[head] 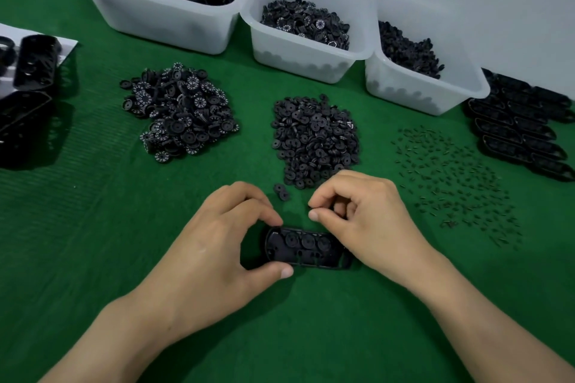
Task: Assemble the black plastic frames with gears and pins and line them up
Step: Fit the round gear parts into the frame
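Observation:
A black oval plastic frame [303, 248] lies on the green mat near the front, with three small gears seated in a row inside it. My left hand [217, 239] grips its left end between thumb and fingers. My right hand [364, 211] hovers over the frame's right end with fingers curled and thumb and forefinger pinched together; whether a small part is between them cannot be seen. Two loose gears [281, 190] lie just beyond the frame.
Piles on the mat: numbered wheels [180, 112], plain gears [314, 137], scattered pins [454, 183]. Rows of frames [522, 130] lie at right, more frames [28, 96] at left. Three white bins [155, 9] [308, 50] [423, 90] stand behind.

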